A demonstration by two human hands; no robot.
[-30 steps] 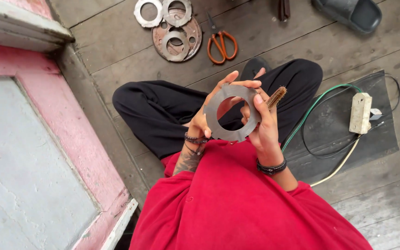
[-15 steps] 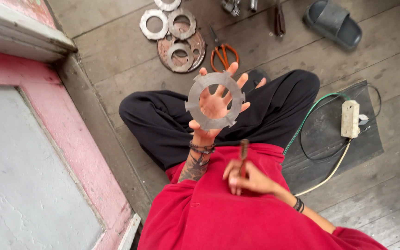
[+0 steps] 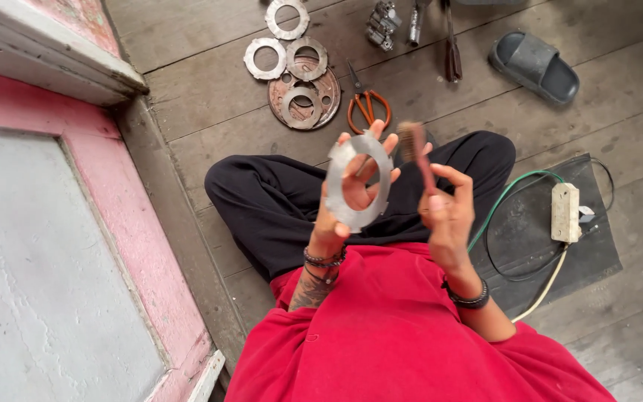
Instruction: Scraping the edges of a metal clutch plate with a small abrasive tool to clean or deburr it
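**Metal ring plate held upright, brush brought up beside it**

Metal ring plate (image 3: 357, 182), grey, flat and notched at its rim, stands raised over the person's crossed black-trousered legs (image 3: 277, 201), above the plank floor (image 3: 619, 97). Left hand (image 3: 351, 195) supports it from behind, fingers spread apart across the central opening and outer edge. Half a second ago the right hand (image 3: 446, 212) sat low against the red shirt (image 3: 403, 342); it has since risen level with the plate, fingers clamped together on the handle of a small brush (image 3: 418, 152), bristle end just beside the plate's right rim; contact cannot be told. The shift suggests brushing of the plate is about to resume. Similar ring plates (image 3: 292, 71) and orange-handled scissors (image 3: 368, 112) lie ahead; a power strip (image 3: 565, 212) rests on a dark mat (image 3: 597, 253).
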